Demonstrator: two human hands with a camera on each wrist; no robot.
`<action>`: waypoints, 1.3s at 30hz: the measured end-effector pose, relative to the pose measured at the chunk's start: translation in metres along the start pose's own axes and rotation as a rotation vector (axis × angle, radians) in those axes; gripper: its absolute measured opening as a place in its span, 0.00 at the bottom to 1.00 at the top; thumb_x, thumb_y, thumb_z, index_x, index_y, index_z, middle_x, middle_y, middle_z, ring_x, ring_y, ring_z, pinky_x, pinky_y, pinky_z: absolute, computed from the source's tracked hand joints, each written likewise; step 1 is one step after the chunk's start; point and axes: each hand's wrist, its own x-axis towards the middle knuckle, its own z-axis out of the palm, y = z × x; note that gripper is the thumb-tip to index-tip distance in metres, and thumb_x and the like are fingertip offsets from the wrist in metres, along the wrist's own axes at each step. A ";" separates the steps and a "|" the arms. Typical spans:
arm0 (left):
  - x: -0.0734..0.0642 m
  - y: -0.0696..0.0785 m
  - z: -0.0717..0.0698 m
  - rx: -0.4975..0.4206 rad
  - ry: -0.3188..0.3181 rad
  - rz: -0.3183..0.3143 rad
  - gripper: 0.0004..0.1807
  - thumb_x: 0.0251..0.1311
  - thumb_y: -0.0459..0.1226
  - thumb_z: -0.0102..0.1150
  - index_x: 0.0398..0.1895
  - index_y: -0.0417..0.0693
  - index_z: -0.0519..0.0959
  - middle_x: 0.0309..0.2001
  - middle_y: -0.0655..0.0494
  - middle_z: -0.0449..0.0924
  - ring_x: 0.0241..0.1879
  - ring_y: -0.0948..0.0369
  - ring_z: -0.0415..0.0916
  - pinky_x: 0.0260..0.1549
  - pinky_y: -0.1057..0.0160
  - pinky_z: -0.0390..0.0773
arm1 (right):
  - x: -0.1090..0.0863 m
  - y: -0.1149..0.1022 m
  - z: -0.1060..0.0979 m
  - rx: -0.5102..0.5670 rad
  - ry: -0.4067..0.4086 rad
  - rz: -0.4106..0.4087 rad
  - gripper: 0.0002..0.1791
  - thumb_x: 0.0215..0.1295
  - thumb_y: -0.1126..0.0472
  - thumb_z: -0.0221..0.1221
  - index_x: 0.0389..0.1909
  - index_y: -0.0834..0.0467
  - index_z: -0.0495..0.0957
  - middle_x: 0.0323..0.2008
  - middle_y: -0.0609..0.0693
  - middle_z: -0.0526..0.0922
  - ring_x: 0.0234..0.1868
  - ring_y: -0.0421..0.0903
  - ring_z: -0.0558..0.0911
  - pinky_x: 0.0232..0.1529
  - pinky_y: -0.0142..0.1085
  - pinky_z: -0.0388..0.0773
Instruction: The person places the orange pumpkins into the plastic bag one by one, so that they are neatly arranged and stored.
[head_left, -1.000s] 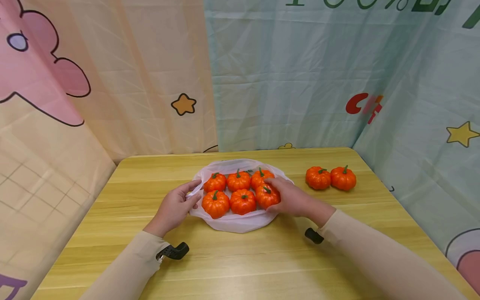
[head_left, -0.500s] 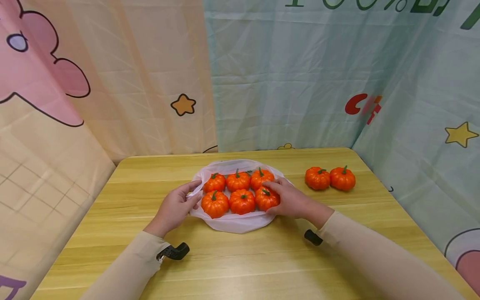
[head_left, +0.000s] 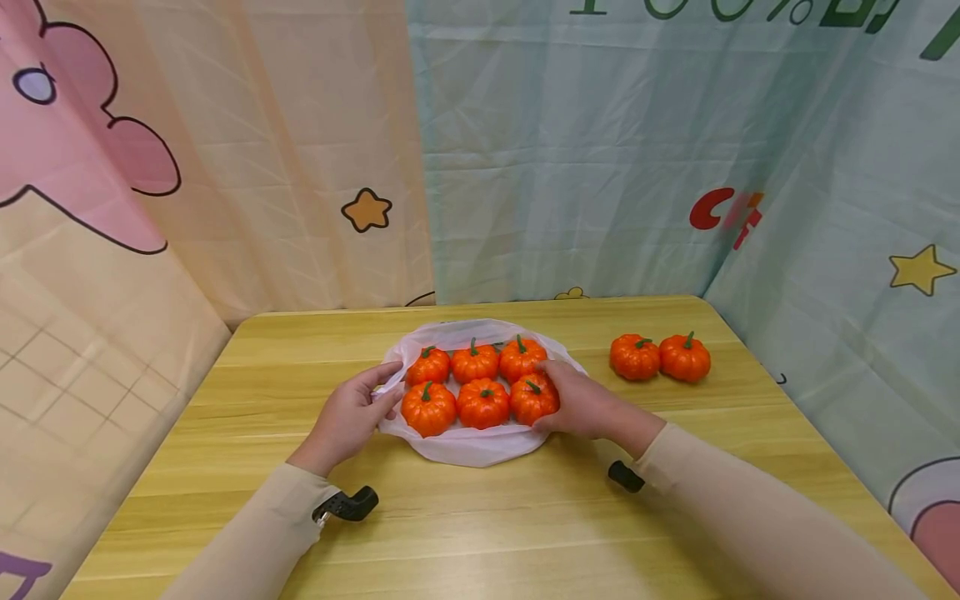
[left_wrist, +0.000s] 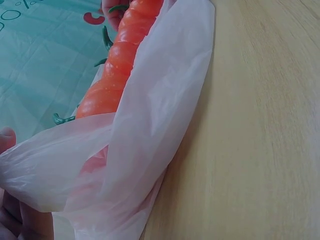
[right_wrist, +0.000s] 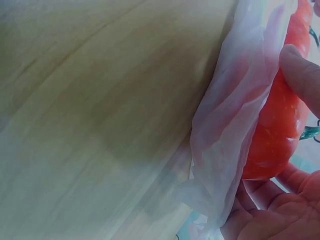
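Note:
A thin white plastic bag (head_left: 472,452) lies spread on the table with its mouth up, holding small orange pumpkins with green stems in two rows of three. My left hand (head_left: 347,418) pinches the bag's left edge between thumb and fingers; the left wrist view shows the gathered plastic (left_wrist: 37,172) there. At the bag's right side, my right hand (head_left: 581,402) grips the front right pumpkin (head_left: 534,405). In the right wrist view my thumb (right_wrist: 302,75) lies on that pumpkin (right_wrist: 274,137) and the fingers are on its other side, partly hidden.
Two more pumpkins, one (head_left: 635,358) beside another (head_left: 686,358), sit touching each other at the table's back right. The wooden table (head_left: 480,533) ends at printed cloth curtains (head_left: 570,183) behind and at the sides.
The right hand's fingers have shifted slightly on the front right pumpkin, uncovering more of the pumpkin behind it. The left hand and bag have hardly moved.

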 end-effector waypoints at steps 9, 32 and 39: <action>-0.001 0.004 0.000 -0.008 0.000 -0.010 0.27 0.75 0.37 0.62 0.75 0.46 0.73 0.69 0.42 0.77 0.30 0.61 0.79 0.24 0.70 0.76 | 0.003 0.002 0.003 -0.010 -0.010 0.031 0.49 0.58 0.50 0.78 0.75 0.63 0.65 0.73 0.60 0.71 0.71 0.59 0.73 0.76 0.56 0.68; -0.001 0.005 -0.004 -0.017 -0.002 -0.020 0.28 0.75 0.39 0.62 0.76 0.48 0.72 0.71 0.42 0.75 0.33 0.57 0.81 0.26 0.70 0.79 | 0.007 0.000 0.004 -0.014 -0.018 0.025 0.46 0.58 0.52 0.78 0.74 0.61 0.68 0.72 0.60 0.74 0.72 0.59 0.72 0.77 0.56 0.66; -0.001 0.004 -0.004 -0.014 -0.002 -0.020 0.28 0.75 0.39 0.62 0.76 0.48 0.72 0.72 0.42 0.74 0.34 0.57 0.81 0.27 0.69 0.79 | 0.007 0.001 0.005 -0.008 -0.021 0.038 0.47 0.58 0.52 0.78 0.75 0.60 0.68 0.73 0.60 0.72 0.72 0.59 0.72 0.77 0.56 0.66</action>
